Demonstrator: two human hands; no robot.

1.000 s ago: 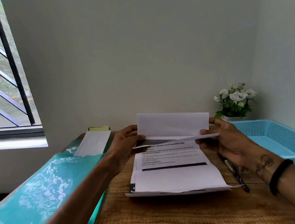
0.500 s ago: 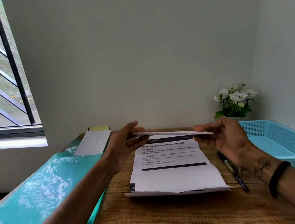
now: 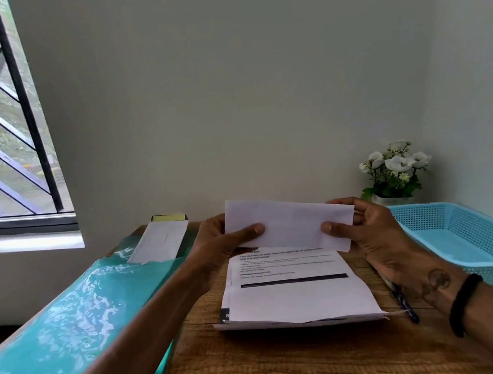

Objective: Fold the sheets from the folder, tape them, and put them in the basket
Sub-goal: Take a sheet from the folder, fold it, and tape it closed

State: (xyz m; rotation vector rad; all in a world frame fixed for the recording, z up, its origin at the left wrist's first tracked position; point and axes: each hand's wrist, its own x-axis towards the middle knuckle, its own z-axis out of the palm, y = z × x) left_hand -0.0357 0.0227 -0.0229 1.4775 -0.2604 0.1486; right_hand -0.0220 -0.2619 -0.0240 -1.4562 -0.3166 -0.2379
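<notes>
Hands meet at the middle of the view, both holding one folded sheet [image 3: 289,225] up off the wooden table [image 3: 259,366], its blank side toward the camera and tilted slightly down to the right. The left hand [image 3: 218,245] pinches the sheet's left end, thumb lying across the front and the fingers hidden behind; the right hand [image 3: 364,235] pinches the right end the same way, thumb on the front face. Directly below, a stack of printed sheets [image 3: 294,298] lies flat on the table, the top one showing lines of text and a dark bar. The teal folder [image 3: 70,323] stretches along the table's left side, with a white paper strip [image 3: 159,243] resting on its far end. A pen [image 3: 403,304] lies just right of the stack, partly under the right wrist, which wears a black band [image 3: 464,303]. The blue basket [image 3: 475,240] sits at the right edge, near a small pot of white flowers [image 3: 397,169] against the wall
</notes>
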